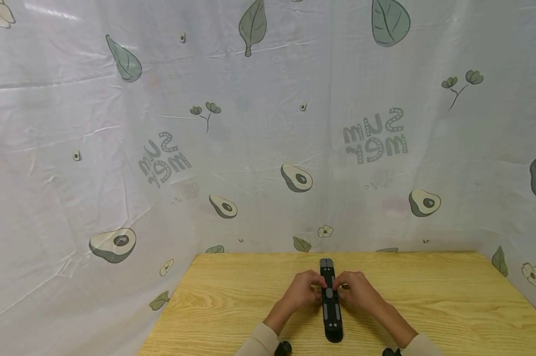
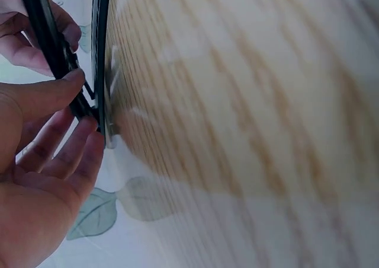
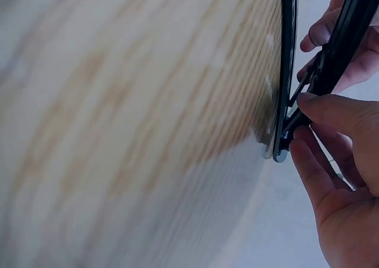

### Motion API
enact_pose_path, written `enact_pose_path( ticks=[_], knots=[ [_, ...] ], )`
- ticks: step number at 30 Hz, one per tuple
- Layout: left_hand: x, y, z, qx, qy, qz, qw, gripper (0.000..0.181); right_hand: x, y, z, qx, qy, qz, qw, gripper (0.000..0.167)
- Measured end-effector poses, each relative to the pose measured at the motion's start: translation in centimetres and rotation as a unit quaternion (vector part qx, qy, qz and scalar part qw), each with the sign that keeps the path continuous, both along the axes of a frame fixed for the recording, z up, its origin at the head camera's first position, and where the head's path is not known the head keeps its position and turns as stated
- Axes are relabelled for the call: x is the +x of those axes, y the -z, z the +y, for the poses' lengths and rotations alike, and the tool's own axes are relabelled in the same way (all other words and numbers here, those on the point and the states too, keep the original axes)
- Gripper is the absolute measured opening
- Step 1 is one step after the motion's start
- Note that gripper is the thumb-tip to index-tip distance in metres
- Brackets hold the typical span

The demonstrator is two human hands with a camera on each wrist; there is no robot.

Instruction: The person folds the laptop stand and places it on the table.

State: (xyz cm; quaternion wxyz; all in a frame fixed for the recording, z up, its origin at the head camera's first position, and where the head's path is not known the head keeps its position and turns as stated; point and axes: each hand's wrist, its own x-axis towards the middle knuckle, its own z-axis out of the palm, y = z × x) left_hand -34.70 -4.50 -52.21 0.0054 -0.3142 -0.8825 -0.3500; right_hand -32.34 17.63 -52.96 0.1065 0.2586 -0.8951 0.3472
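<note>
A long black folding laptop stand (image 1: 333, 332) with grey pads lies lengthwise on the table, its far end pointing away from me. My left hand (image 1: 300, 291) pinches its left side near the middle, and my right hand (image 1: 360, 292) pinches the right side opposite. In the left wrist view, the left thumb (image 2: 50, 96) lies against an upper black bar, with the fingers below it. The right wrist view shows the right thumb (image 3: 331, 111) on the bar likewise. The upper bar (image 3: 349, 37) stands apart from a lower one (image 3: 286, 54), with thin hinged links between them.
The light wooden table (image 1: 232, 301) reaches back to a pale curtain (image 1: 259, 133) printed with leaves and avocados, which also hangs along both sides. Small black devices (image 1: 284, 347) sit by the wrists at the sleeve cuffs.
</note>
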Motion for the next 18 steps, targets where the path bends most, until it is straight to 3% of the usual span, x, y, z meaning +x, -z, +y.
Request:
enact_pose_path(
  ticks=[8,18],
  knots=[
    [0.09,-0.25,0.0,-0.055,0.007,0.015,0.9984,0.022,0.3,0.02,0.02,-0.001,-0.033,-0.004,0.9995,0.021],
    [0.26,-0.65,0.02,-0.09,0.008,0.002,0.996,0.026,0.44,-0.2,0.18,0.009,-0.044,-0.03,0.9985,0.023]
  ],
)
